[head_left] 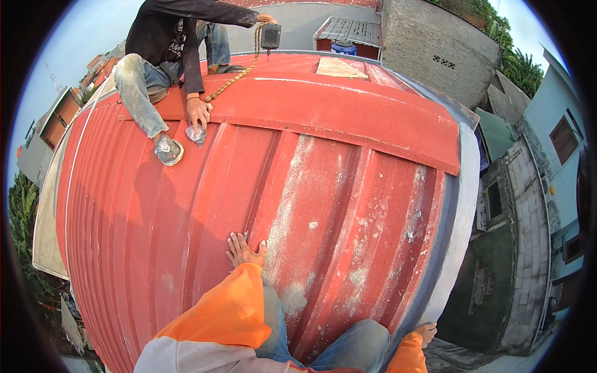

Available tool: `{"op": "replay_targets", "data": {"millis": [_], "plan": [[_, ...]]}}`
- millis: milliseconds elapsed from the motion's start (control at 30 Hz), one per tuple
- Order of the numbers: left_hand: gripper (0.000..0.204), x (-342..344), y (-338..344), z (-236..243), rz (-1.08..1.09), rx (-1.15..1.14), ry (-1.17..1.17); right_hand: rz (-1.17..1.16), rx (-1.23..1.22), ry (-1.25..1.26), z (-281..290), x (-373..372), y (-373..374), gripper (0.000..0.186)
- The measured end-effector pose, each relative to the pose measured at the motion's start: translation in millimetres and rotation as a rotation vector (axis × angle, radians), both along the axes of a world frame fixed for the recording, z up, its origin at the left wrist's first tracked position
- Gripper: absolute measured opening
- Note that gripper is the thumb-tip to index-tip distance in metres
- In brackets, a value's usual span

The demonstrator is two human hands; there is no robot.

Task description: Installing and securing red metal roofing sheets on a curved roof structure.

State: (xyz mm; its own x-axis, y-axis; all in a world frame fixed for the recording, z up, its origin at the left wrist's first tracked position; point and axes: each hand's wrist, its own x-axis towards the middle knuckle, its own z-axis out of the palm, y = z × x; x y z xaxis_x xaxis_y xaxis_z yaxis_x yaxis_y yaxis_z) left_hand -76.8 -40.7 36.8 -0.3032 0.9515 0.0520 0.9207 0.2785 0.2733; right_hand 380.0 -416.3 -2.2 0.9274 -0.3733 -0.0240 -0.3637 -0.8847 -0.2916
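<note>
My left hand (245,252) lies flat on the red corrugated metal roof (249,180), fingers spread, beside a raised rib. Nothing is in it. At the lower right, my right hand (426,332) curls over the outer edge of the pale ledge (457,248) that borders the roof. Its fingertips are partly hidden. Farther up, a co-worker sits by the red ridge cap (323,112). One of that person's hands raises a dark power drill (271,37) with a rope (249,68) hanging from it; the other holds a small clear plastic bag (196,135) against the roof.
Whitish patches (289,193) mark the sheets ahead of my knees. Beyond the ledge there is a drop to a lower area with a block wall (525,248). A flat tan piece (341,68) lies past the ridge. A thin pale line (78,143) runs along the left side.
</note>
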Motion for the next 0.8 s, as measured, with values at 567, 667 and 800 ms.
{"op": "replay_targets", "data": {"millis": [567,667,800], "plan": [[0.091,0,3,3,0.003,-0.048,-0.021,-0.016,0.009,0.045,9,-1,2,0.062],[0.091,-1,3,7,0.008,-0.056,-0.027,-0.029,0.005,0.051,11,-3,4,0.062],[0.091,-1,2,4,-0.005,-0.040,-0.037,-0.033,0.023,0.062,11,-2,3,0.061]]}}
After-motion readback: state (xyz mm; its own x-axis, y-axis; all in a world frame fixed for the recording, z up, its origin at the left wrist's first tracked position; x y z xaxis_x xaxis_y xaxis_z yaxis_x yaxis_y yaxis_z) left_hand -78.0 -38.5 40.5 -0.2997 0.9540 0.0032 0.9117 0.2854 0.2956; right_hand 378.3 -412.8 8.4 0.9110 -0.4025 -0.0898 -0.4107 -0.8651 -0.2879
